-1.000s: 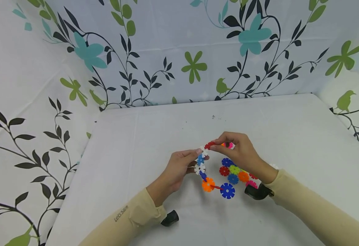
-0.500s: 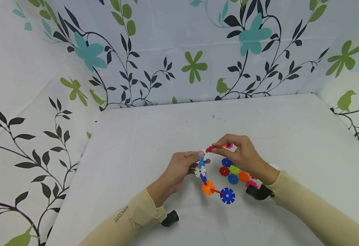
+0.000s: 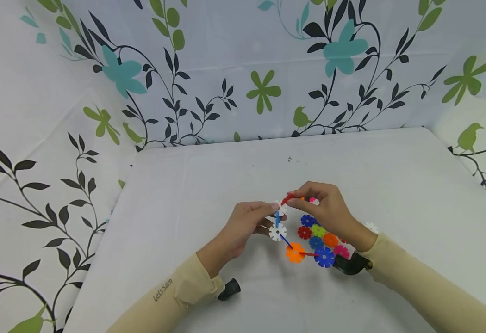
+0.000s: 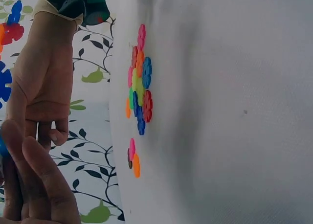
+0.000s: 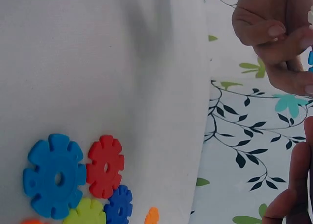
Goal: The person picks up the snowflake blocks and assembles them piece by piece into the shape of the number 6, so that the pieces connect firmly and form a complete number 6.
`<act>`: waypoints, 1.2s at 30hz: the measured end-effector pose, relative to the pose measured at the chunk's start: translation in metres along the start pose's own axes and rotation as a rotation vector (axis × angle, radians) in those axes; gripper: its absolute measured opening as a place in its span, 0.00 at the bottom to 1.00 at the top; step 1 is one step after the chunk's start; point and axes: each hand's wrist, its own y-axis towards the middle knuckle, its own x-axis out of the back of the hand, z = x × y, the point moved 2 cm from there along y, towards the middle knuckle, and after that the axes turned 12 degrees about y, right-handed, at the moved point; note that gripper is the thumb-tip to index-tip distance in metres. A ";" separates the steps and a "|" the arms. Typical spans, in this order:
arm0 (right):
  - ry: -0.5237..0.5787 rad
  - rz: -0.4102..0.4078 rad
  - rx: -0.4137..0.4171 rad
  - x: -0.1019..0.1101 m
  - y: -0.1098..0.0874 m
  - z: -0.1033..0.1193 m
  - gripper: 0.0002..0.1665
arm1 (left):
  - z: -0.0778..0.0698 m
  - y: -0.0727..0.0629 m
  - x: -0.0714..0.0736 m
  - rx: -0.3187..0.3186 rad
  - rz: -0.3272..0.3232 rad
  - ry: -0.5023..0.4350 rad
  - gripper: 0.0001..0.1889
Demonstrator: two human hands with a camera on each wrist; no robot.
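Observation:
A chain of notched plastic discs hangs between the hands in the head view. My left hand (image 3: 245, 226) pinches a white disc (image 3: 282, 210) near its upper end. Above that, my right hand (image 3: 320, 201) holds a red disc (image 3: 287, 199) between thumb and fingertips, at the white disc's edge; whether the two are locked together I cannot tell. Below the left fingers run a light blue disc (image 3: 277, 218), another white disc (image 3: 277, 232), a dark blue disc seen edge-on, an orange disc (image 3: 295, 252), a red one edge-on and a blue disc (image 3: 324, 256).
Loose discs lie flat on the white table under the right hand, among them a red disc (image 3: 304, 232), a yellow-green disc (image 3: 318, 230) and a blue disc (image 5: 55, 176). A pink disc (image 4: 132, 148) and an orange disc (image 4: 136, 165) lie apart. Patterned cloth (image 3: 234, 69) stands behind.
The chain's lower end has swung right, toward the right wrist. The red disc in my right hand has turned more edge-on. Both hands have shifted only slightly.

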 end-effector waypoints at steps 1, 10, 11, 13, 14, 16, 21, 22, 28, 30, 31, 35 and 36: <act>0.015 0.001 -0.008 0.001 0.000 0.000 0.06 | -0.002 0.000 0.000 -0.003 0.001 0.003 0.19; 0.036 0.042 0.023 0.003 0.001 0.003 0.10 | -0.005 0.002 0.003 -0.002 0.028 0.000 0.21; 0.038 0.044 0.024 0.003 0.001 0.003 0.10 | -0.004 0.002 0.003 -0.006 0.034 -0.001 0.20; 0.041 0.050 0.025 0.003 0.001 0.005 0.10 | -0.005 0.002 0.003 -0.010 0.044 0.008 0.20; 0.043 0.052 0.025 0.002 0.002 0.005 0.10 | -0.005 0.002 0.004 -0.013 0.048 0.013 0.20; 0.047 0.056 0.022 0.002 0.002 0.006 0.10 | -0.005 0.002 0.004 -0.022 0.053 0.022 0.21; 0.056 0.080 0.036 0.001 0.002 0.007 0.11 | -0.006 0.002 0.005 -0.047 0.062 0.029 0.22; 0.058 0.090 0.038 0.001 0.002 0.007 0.11 | -0.006 0.002 0.006 -0.046 0.059 0.028 0.21; -0.008 0.094 0.018 0.002 0.002 0.007 0.14 | -0.003 0.003 0.008 -0.029 0.006 -0.013 0.21; -0.037 0.053 0.016 0.005 0.003 0.006 0.15 | -0.003 0.003 0.009 -0.022 -0.014 -0.038 0.21; -0.039 0.026 0.016 0.008 0.003 0.006 0.16 | -0.002 0.003 0.010 -0.020 -0.022 -0.050 0.22; 0.018 -0.096 0.025 0.019 0.006 0.002 0.17 | -0.001 0.004 0.011 -0.015 -0.059 -0.065 0.24; 0.041 -0.122 0.025 0.021 0.006 0.001 0.17 | -0.001 0.004 0.012 -0.012 -0.070 -0.068 0.25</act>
